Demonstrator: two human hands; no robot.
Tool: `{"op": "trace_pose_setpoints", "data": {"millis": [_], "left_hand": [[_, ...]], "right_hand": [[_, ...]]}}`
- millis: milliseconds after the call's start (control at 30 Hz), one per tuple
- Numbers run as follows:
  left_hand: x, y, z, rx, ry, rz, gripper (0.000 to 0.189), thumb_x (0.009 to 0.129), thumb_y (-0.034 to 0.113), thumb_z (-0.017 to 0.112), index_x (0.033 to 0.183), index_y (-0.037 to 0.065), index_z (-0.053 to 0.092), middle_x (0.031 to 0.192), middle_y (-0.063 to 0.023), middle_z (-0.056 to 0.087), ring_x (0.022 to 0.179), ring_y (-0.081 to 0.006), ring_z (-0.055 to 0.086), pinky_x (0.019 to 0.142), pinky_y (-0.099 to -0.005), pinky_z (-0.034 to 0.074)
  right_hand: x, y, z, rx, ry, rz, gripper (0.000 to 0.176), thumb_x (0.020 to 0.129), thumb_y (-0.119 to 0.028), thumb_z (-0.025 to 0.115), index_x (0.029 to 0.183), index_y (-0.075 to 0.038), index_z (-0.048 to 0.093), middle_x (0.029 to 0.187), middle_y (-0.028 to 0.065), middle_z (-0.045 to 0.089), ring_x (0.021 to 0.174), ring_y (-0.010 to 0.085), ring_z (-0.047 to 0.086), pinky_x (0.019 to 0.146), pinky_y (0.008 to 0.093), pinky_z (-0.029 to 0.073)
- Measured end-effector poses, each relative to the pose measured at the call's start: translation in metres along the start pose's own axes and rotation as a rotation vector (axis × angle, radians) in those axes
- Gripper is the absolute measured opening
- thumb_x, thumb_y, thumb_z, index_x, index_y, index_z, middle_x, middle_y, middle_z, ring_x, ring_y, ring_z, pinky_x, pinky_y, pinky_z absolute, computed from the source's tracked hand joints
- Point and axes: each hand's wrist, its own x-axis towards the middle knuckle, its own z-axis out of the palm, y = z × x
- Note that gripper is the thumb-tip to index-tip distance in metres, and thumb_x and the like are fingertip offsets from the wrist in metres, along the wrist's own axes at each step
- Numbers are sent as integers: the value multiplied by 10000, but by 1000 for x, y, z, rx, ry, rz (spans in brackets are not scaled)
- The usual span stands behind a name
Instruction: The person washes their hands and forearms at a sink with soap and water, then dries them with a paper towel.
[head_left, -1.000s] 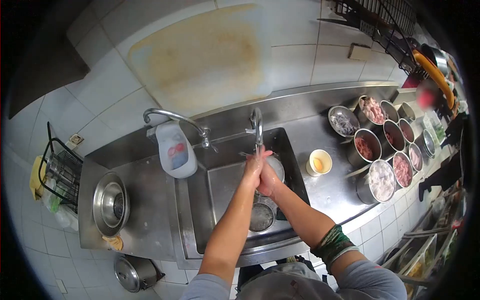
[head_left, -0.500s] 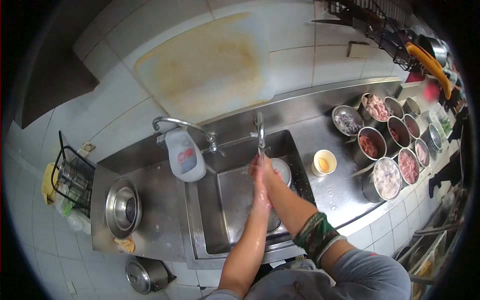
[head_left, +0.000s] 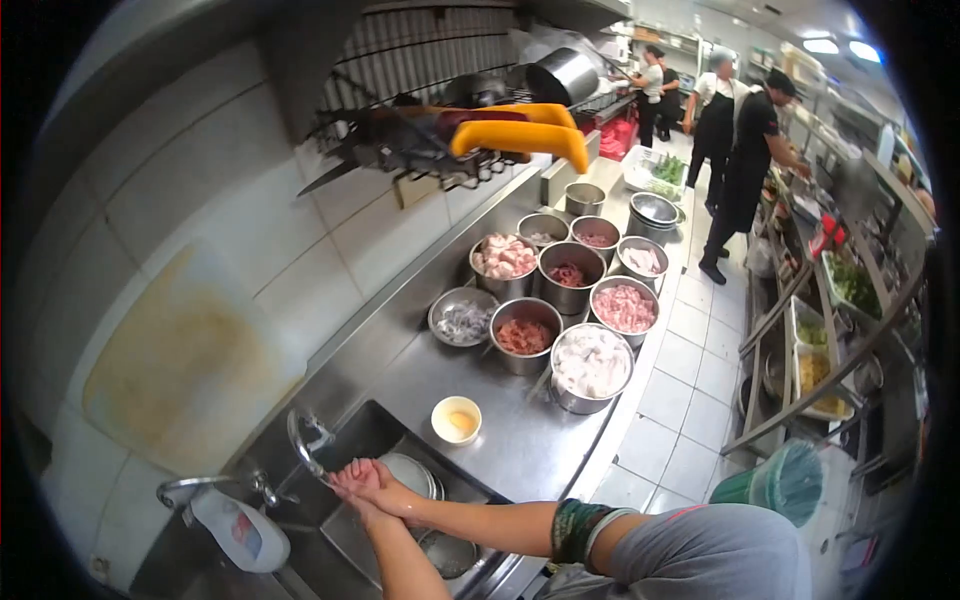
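Observation:
My left hand (head_left: 352,478) is under the tap (head_left: 303,440) at the sink (head_left: 365,425), its reddened fingers partly showing and stretched out. Pressed against it, my right hand (head_left: 388,497) wraps its fingers round the left hand near the wrist. Both hands look wet, and neither shows any tool or food in it. Just beside them, a stack of pale bowls (head_left: 410,472) sits in the sink. A round metal lid or pan (head_left: 448,552) lies lower in the basin, partly covered by my right forearm.
A cup with yellow contents (head_left: 456,421) stands on the steel counter. Several metal pots of cut meat (head_left: 525,335) are grouped beyond it. Yellow-handled knives (head_left: 520,135) jut from a wall rack. A white jug (head_left: 240,530) hangs by the second tap. Co-workers (head_left: 750,160) stand along the aisle.
My view has swung right and up, bringing the aisle, co-workers and shelving into sight. My hands stay together at the tap, with the right hand still against the left.

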Motion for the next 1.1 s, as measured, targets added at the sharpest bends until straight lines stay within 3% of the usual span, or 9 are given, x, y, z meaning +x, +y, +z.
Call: {"op": "trace_pose_setpoints", "data": {"millis": [100,300,467,533,600,667,900,1000,1100], "left_hand": [[1,-39,43,1431,1192,96,654,844,533,518,1237,11,521,1262,-186,522,1167,-281,489,984,-394,374],[-39,12,65,742,1114,-217,707,888,575,397,1422,121,301,1423,-152,330,1271,-291,383,1037,-421,309],[25,-19,195,1196,1202,-533,756,891,592,377,1439,89,245,1464,-160,269,1326,-295,313,1053,-403,281],[18,-47,183,1803,1314,-308,804,871,628,390,1441,81,242,1470,-152,260,1324,-278,306,1048,-396,277],[19,-35,158,1321,1311,-137,753,875,624,394,1397,82,357,1450,-140,297,1298,-262,328,1042,-383,277],[40,-1,183,1071,1147,-519,716,881,622,380,1345,81,444,1438,-133,319,1278,-252,345,1042,-366,275],[40,-31,181,1318,1485,-309,713,890,629,345,1364,101,418,1374,-134,393,1239,-264,394,1045,-370,278],[34,-4,147,1182,1377,-265,642,902,594,372,1290,94,483,1225,-109,511,1109,-248,493,957,-378,378],[43,9,141,797,1404,-22,258,929,335,500,796,114,506,804,-32,564,754,-200,563,647,-360,462]], "right_hand": [[28,-2,-12,765,-105,495,350,885,-286,585,1120,-30,543,1066,53,608,946,168,559,898,284,429],[17,2,11,451,-68,849,603,896,-582,421,1202,-76,535,1231,54,531,1095,166,461,964,358,365],[6,20,20,643,-373,787,612,905,-579,402,1282,-101,460,1147,67,545,1040,171,506,908,329,401],[20,46,16,539,-470,249,605,895,-578,432,1283,-115,462,1111,62,559,1032,165,508,904,337,402],[29,74,18,553,-486,139,571,882,-573,470,1204,-104,517,1051,50,574,994,150,516,883,331,409],[20,63,16,824,-528,468,537,872,-554,508,1119,-79,551,993,52,584,950,153,519,847,322,416],[43,22,26,342,-232,728,582,904,-578,389,1142,-84,584,726,16,478,683,161,479,605,364,405],[32,5,13,433,-422,703,539,938,-493,359,1121,-51,608,801,56,571,769,175,538,668,355,441],[27,-11,12,340,-328,589,343,948,-298,474,1098,-11,589,1022,64,608,880,148,531,781,271,434]]}}
